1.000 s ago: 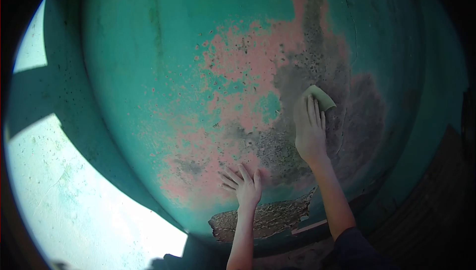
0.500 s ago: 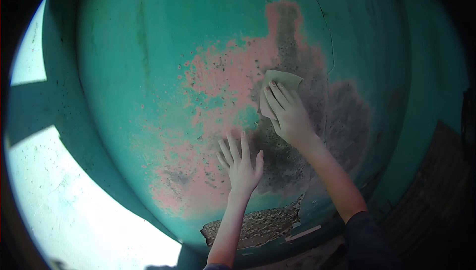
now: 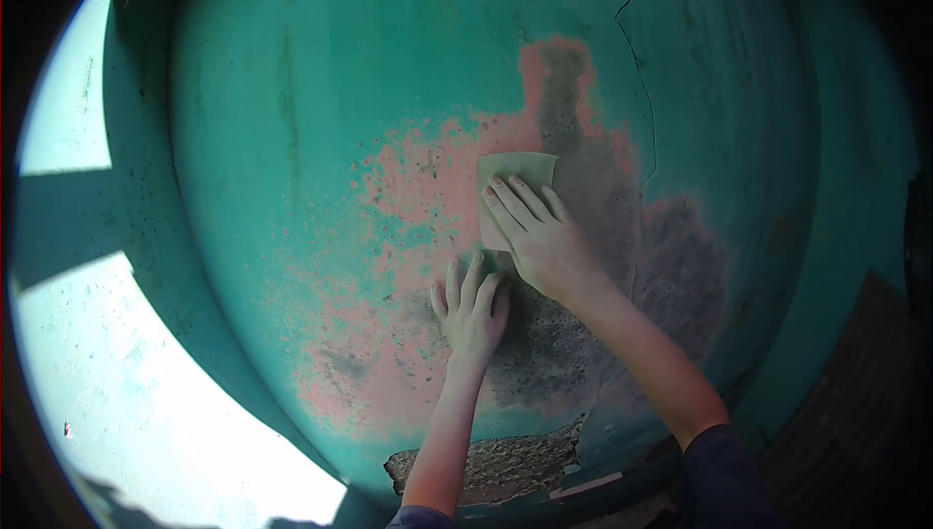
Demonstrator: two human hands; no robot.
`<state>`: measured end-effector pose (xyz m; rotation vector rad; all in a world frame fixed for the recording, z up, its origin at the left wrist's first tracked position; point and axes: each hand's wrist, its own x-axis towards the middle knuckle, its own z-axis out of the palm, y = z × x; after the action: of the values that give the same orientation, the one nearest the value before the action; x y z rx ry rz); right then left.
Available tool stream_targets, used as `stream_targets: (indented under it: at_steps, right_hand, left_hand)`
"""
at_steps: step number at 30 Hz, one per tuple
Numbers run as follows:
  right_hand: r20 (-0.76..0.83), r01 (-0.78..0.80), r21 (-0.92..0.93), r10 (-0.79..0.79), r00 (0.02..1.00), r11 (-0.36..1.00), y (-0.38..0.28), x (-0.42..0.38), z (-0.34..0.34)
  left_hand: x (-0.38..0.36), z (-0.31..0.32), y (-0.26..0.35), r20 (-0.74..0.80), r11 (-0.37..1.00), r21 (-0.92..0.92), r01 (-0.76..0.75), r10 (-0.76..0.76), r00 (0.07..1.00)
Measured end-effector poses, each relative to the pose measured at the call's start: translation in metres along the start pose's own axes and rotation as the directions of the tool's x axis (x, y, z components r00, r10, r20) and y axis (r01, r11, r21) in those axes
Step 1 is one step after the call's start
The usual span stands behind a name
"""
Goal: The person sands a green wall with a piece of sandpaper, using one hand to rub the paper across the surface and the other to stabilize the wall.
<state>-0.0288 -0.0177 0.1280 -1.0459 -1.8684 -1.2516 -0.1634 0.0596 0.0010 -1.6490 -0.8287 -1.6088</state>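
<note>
Under the fingers of my right hand, a pale grey-green sheet lies flat against the green wall. The sheet covers part of a worn patch with pink and dark grey areas. Just below and left of the sheet, my left hand rests on the patch with its fingers apart, holding nothing. Both hands look dusty.
A thin crack runs down the wall at the upper right. Broken, rough material shows near the wall's bottom edge. Bright openings are at the left.
My right hand and the sheet have moved left across the patch, closer to my left hand. My left thumb has drawn in nearer its fingers. The view has shifted slightly upward.
</note>
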Motion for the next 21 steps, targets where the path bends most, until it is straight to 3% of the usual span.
stream_targets:
  at_steps: [5,9,11,17,21]
  right_hand:
    - [0.027,-0.017,-0.046,0.018,0.999,0.999,0.005,-0.043,0.014]
    - [0.010,-0.028,-0.096,0.029,1.000,0.995,0.001,-0.003,0.002]
    - [-0.029,-0.035,-0.027,0.034,0.999,0.999,0.000,0.012,0.001]
    - [0.024,-0.047,-0.095,0.049,0.999,0.994,0.004,-0.036,0.011]
    - [-0.033,-0.075,-0.103,0.072,0.997,0.992,0.001,0.007,0.005]
  left_hand:
    - [0.001,-0.001,0.001,-0.027,1.000,0.014,-0.014,0.014,1.000]
    - [-0.003,0.005,0.001,-0.050,1.000,0.021,0.013,-0.012,0.999]
    - [-0.001,0.005,-0.001,-0.052,0.999,0.033,0.004,-0.003,0.999]
    - [-0.002,-0.001,0.001,-0.024,0.999,0.048,-0.004,0.005,1.000]
    - [-0.003,0.005,0.001,-0.047,0.998,0.060,0.003,0.000,0.999]
